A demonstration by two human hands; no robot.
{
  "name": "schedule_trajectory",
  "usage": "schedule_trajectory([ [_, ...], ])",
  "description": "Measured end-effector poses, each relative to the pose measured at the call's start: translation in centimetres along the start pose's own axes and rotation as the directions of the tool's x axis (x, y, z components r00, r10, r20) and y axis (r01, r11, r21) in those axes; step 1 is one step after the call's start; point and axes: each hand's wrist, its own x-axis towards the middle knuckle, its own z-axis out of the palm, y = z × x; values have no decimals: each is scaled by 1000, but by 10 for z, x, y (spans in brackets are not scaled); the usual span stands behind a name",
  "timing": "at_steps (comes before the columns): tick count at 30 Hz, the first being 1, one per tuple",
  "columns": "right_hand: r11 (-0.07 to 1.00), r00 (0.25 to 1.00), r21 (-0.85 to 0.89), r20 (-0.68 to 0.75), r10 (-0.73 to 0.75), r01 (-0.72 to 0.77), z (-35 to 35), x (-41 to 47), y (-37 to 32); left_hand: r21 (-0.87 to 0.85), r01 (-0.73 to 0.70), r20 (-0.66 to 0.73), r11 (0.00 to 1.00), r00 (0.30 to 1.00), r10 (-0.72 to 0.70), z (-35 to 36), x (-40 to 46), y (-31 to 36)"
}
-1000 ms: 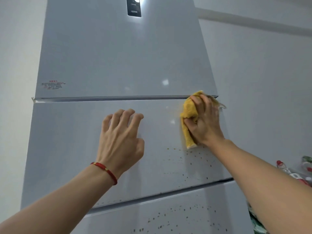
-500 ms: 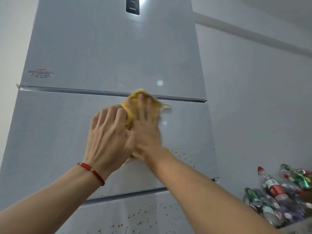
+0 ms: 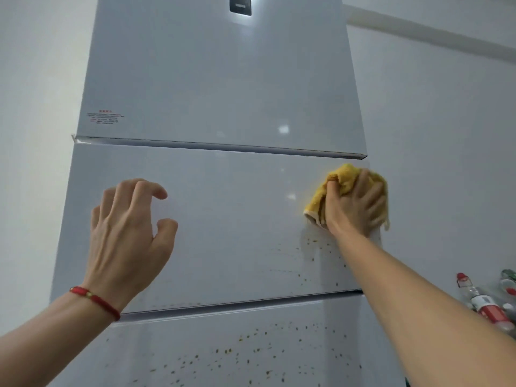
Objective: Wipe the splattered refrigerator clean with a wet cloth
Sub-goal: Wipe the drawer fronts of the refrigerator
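Note:
A tall pale grey refrigerator [image 3: 223, 79] fills the view, with three door panels. Brown splatter specks [image 3: 315, 247] dot the lower right of the middle panel, and many more specks [image 3: 251, 347] cover the bottom panel. My right hand [image 3: 354, 205] presses a bunched yellow cloth [image 3: 344, 177] against the right end of the middle panel, its fingers curled round the cloth. My left hand [image 3: 128, 233] hovers at the left of the middle panel, fingers loosely curled, holding nothing. A red cord bracelet is on my left wrist.
White walls stand on both sides of the refrigerator. Several plastic bottles [image 3: 485, 305] with red labels lie at the lower right edge. A dark display panel [image 3: 240, 4] sits at the top of the upper door.
My right hand swept the cloth from the right edge to the middle of the panel and back to the right edge. My left hand stayed at the panel's left.

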Motion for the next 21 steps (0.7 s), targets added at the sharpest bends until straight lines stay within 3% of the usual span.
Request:
schedule_trajectory([
  [1, 986, 988, 59, -10, 156, -155, 4, -10, -9, -4, 54, -2, 999, 999, -54, -6, -4, -6],
  [2, 976, 978, 66, -16, 210, -208, 5, -18, -11, -12, 101, 4, 995, 995, -101, -8, -6, -9],
  [3, 987, 987, 42, -9, 158, -158, 12, -32, -21, -8, 151, 7, 989, 989, -151, -16, -8, -20],
  [5, 993, 994, -49, -11, -107, 106, 29, -60, -40, -18, 230, 11, 973, 973, -229, -25, -7, -37],
  [9, 884, 888, -95, -8, -461, 458, 62, -125, -112, -197, 449, 9, 872, 890, -457, -31, -1, -53],
  [11, 760, 766, -88, 62, -640, 643, 75, -156, -148, -283, 530, 4, 800, 834, -551, -31, 5, -56],
  [13, 585, 587, -62, 146, -796, 808, 85, -182, -174, -382, 608, 16, 696, 758, -653, -34, 13, -60],
  [16, 324, 320, -14, 203, -925, 946, 88, -180, -177, -507, 724, 118, 469, 597, -794, -45, 24, -69],
  [18, 214, 215, -25, 160, -963, 976, 83, -153, -160, -547, 742, 193, 388, 563, -804, -48, 26, -78],
  [19, 239, 241, -35, 107, -965, 970, 81, -141, -153, -552, 741, 206, 384, 567, -798, -51, 25, -84],
  [21, 462, 465, -71, 20, -885, 884, 75, -123, -141, -534, 739, 223, 411, 592, -774, -52, 24, -86],
])
